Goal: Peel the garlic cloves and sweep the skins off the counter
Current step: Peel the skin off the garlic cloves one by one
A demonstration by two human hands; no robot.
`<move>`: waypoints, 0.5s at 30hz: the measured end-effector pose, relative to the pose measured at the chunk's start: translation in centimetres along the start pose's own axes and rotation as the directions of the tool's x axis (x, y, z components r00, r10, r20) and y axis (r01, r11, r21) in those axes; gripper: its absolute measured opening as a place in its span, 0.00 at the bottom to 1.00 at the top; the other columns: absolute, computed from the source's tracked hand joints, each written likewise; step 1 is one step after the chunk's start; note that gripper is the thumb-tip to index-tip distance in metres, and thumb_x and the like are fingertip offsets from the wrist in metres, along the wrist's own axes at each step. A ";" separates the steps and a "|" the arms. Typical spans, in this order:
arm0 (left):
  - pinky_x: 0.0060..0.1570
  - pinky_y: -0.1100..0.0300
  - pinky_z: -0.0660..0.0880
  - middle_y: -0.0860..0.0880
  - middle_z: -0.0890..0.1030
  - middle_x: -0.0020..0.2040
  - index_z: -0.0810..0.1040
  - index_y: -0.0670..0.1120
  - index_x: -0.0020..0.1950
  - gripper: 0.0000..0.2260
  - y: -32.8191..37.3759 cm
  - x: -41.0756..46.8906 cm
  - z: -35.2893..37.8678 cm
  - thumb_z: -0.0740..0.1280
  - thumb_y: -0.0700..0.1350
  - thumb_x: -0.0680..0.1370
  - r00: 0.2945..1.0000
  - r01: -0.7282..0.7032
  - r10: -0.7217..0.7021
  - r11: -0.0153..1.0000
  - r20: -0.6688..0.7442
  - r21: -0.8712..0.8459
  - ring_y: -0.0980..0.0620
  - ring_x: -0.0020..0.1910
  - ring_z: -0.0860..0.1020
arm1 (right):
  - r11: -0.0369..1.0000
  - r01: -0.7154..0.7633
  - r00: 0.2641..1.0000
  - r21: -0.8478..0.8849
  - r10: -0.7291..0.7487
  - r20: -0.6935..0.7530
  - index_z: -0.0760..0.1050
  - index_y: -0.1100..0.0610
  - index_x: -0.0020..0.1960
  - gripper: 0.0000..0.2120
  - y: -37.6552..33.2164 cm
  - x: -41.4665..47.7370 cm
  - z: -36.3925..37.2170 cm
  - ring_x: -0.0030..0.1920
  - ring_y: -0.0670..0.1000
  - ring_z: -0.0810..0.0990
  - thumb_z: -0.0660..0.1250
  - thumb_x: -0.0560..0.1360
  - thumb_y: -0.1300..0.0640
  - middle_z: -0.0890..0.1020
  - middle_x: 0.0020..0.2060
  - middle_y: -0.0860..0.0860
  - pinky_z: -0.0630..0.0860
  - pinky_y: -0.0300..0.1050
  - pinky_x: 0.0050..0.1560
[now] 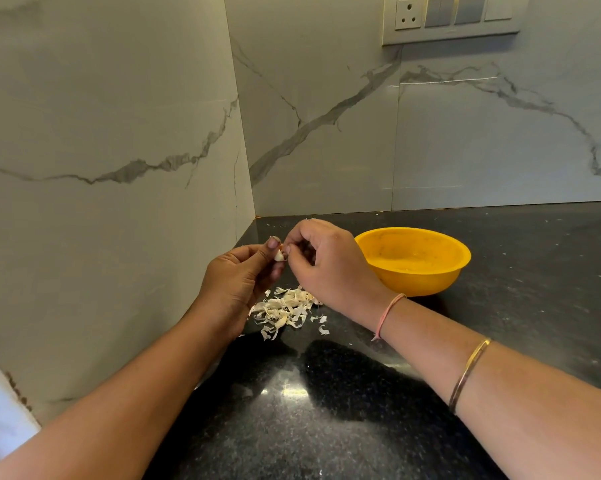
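Observation:
My left hand (239,275) holds a small pale garlic clove (279,255) between thumb and fingers, raised above the counter. My right hand (321,260) meets it from the right, its fingertips pinching at the clove's top where a bit of reddish skin shows. Below both hands a pile of white garlic skins and cloves (285,310) lies on the black counter (326,410). I cannot tell peeled cloves from skins in the pile.
A yellow plastic bowl (427,278) stands just right of my right hand, near the back wall. Marble walls close the corner on the left and behind. A socket and switch panel (451,19) is high on the back wall.

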State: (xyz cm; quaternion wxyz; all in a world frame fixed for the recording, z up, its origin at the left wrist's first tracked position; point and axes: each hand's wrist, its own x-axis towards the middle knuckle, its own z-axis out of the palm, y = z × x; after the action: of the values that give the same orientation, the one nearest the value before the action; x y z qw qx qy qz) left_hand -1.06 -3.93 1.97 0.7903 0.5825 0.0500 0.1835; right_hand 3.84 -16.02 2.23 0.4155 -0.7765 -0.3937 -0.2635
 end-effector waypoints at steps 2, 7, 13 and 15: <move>0.37 0.67 0.77 0.49 0.81 0.30 0.80 0.41 0.38 0.10 -0.2 -0.1 0.0 0.70 0.47 0.64 0.999 -0.026 0.024 0.997 0.029 0.071 0.58 0.27 0.75 | 0.999 -0.040 0.999 0.000 0.040 -0.037 0.77 0.60 0.43 0.04 0.2 0.2 -0.3 0.36 0.42 0.71 0.64 0.75 0.63 0.77 0.38 0.50 0.66 0.27 0.34; 0.36 0.68 0.77 0.49 0.82 0.33 0.82 0.43 0.40 0.10 -0.4 0.1 -0.1 0.70 0.48 0.64 0.999 -0.041 0.038 0.993 0.026 0.112 0.58 0.29 0.76 | 0.994 -0.111 0.986 0.013 0.112 -0.123 0.79 0.61 0.43 0.07 0.4 0.3 -0.6 0.38 0.46 0.74 0.63 0.76 0.62 0.80 0.39 0.52 0.68 0.29 0.34; 0.37 0.69 0.78 0.50 0.84 0.36 0.81 0.42 0.44 0.04 -0.2 0.4 -0.4 0.68 0.39 0.72 0.995 -0.091 0.090 0.995 -0.035 -0.035 0.58 0.36 0.81 | 0.984 -0.162 0.985 -0.079 0.166 0.051 0.75 0.58 0.39 0.08 0.5 0.0 -0.1 0.33 0.44 0.71 0.66 0.76 0.57 0.76 0.34 0.49 0.64 0.30 0.31; 0.37 0.69 0.78 0.50 0.84 0.36 0.81 0.42 0.45 0.04 -0.2 0.4 -0.4 0.67 0.38 0.73 0.994 -0.104 0.102 0.993 -0.044 -0.048 0.58 0.36 0.81 | 0.981 -0.188 0.972 -0.056 0.194 0.133 0.76 0.57 0.45 0.02 0.7 -0.1 0.1 0.41 0.47 0.76 0.66 0.74 0.63 0.78 0.42 0.51 0.72 0.34 0.39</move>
State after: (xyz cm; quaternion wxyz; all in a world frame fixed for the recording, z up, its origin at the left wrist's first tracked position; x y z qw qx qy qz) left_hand -0.72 -3.47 1.72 0.7929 0.5604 0.0316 0.2371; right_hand 4.38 -16.21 1.77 0.3940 -0.8358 -0.3393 -0.1763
